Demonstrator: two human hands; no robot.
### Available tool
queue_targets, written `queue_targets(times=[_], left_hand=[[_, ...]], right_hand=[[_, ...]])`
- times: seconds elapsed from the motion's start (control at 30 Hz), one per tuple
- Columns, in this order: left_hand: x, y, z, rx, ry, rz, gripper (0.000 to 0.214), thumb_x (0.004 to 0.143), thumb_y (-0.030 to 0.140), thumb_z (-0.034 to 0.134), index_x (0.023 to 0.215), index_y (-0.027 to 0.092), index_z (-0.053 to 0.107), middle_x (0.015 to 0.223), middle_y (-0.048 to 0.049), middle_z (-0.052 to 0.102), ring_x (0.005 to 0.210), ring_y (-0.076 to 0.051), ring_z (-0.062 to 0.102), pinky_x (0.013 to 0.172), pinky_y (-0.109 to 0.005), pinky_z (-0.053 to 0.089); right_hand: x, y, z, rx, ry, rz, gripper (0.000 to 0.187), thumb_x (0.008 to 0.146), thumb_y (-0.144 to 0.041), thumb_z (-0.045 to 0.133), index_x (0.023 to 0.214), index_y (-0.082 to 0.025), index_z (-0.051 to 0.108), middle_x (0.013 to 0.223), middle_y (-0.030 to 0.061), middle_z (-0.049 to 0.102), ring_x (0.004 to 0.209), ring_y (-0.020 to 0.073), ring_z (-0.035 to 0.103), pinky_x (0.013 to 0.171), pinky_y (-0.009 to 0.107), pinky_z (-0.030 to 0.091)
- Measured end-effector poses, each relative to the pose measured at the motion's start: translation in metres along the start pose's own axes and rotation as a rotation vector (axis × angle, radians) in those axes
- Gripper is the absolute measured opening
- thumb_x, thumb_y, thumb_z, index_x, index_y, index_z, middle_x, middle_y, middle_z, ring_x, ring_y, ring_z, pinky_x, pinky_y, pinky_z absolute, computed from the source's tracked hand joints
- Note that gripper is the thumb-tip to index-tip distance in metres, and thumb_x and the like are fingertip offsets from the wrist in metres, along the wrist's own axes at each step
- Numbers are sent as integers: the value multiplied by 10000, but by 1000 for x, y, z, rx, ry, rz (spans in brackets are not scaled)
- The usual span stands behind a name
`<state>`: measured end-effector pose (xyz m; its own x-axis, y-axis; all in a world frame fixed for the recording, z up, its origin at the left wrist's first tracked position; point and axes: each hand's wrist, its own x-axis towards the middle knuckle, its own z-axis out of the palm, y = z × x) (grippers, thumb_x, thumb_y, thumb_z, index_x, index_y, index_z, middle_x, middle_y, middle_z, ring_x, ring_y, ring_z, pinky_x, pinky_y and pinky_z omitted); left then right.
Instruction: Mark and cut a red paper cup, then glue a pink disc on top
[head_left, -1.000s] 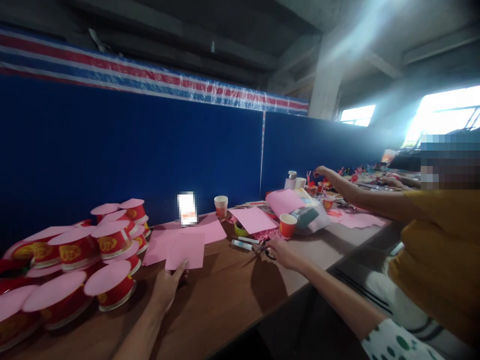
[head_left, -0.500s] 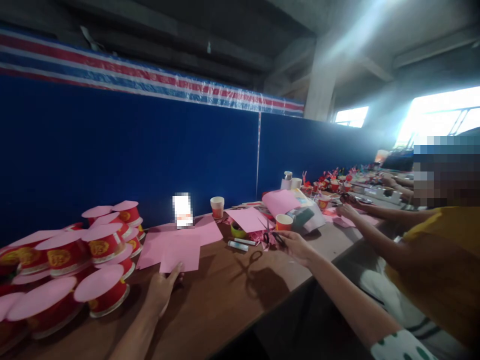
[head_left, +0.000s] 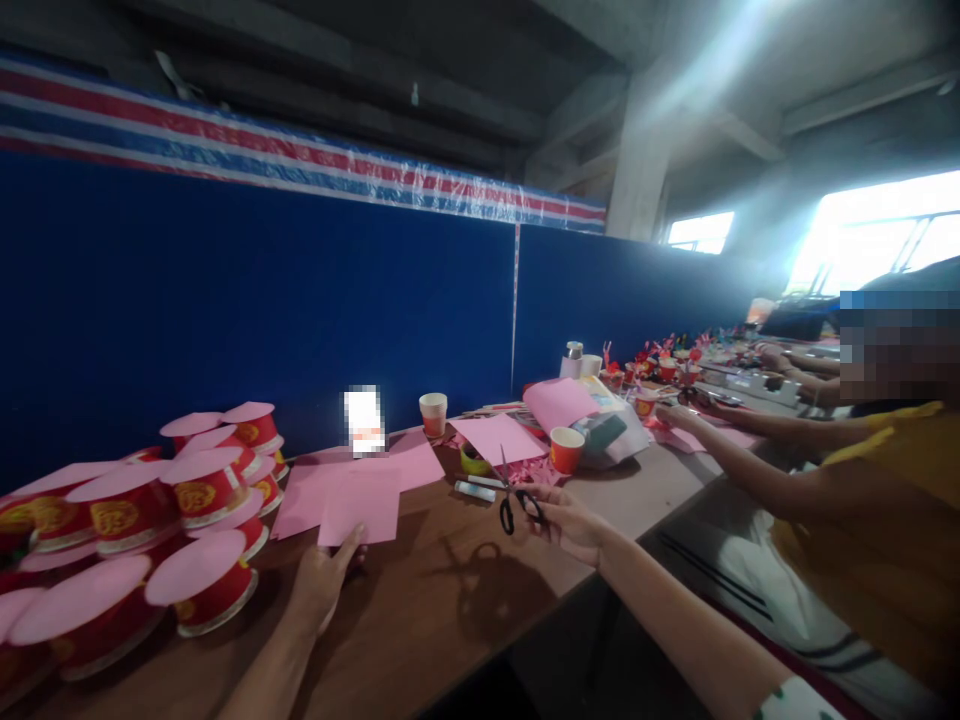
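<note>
My left hand (head_left: 322, 580) lies on the brown table (head_left: 450, 610), its fingertips resting on the near edge of a pink paper sheet (head_left: 360, 510). The fingers look stretched out and flat. My right hand (head_left: 566, 520) is raised above the table and grips a pair of black-handled scissors (head_left: 511, 500), blades pointing up. More pink sheets (head_left: 504, 438) lie further back.
Several red cups capped with pink paper discs (head_left: 135, 540) crowd the left. A glue stick (head_left: 476, 490), paper cups (head_left: 566, 450), a green tape roll and a bag sit mid-table. A blue partition (head_left: 300, 320) runs behind. A person in a yellow shirt (head_left: 877, 530) works at my right.
My right hand picked the scissors up off the table and has drawn them back toward me, lifted. My left hand stayed on the pink sheet.
</note>
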<state>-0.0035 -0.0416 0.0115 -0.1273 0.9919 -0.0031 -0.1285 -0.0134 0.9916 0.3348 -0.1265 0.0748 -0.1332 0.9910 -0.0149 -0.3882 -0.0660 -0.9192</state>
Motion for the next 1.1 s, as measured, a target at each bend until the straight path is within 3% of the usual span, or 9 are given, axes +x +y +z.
queue_targets(times=[0.3,0.47,0.73,0.93,1.1], left_hand=[[-4,4,1,23,5,9,357,524,346,758,750,95,642,545,0,632,496,-137,578,468,-242,480],[-4,5,2,29,5,10,351,521,350,758,734,97,640,544,0,627,494,-139,575,473,-248,481],[-2,2,1,26,-17,10,348,529,366,753,724,105,634,532,10,617,472,-131,560,463,-247,472],[-2,2,0,33,-6,6,356,530,368,754,731,97,640,532,1,620,474,-142,566,445,-249,464],[-2,3,1,13,-7,34,378,508,346,768,770,100,651,591,-1,642,540,-138,588,521,-247,492]], right_hand=[[5,15,-6,2,-12,52,220,673,-215,747,847,-129,645,683,-14,573,587,49,554,570,153,451],[5,22,-6,-40,12,60,323,617,-225,784,881,-162,610,744,-26,584,621,52,568,645,190,476],[1,34,-2,-199,51,95,415,601,-291,770,945,-195,559,752,-27,583,644,81,587,621,224,483],[4,34,1,-417,30,89,409,621,-260,712,994,-187,562,752,-26,596,587,74,548,439,141,400],[8,37,3,-568,-5,66,390,649,-227,663,1021,-173,559,570,-70,545,443,56,460,357,123,330]])
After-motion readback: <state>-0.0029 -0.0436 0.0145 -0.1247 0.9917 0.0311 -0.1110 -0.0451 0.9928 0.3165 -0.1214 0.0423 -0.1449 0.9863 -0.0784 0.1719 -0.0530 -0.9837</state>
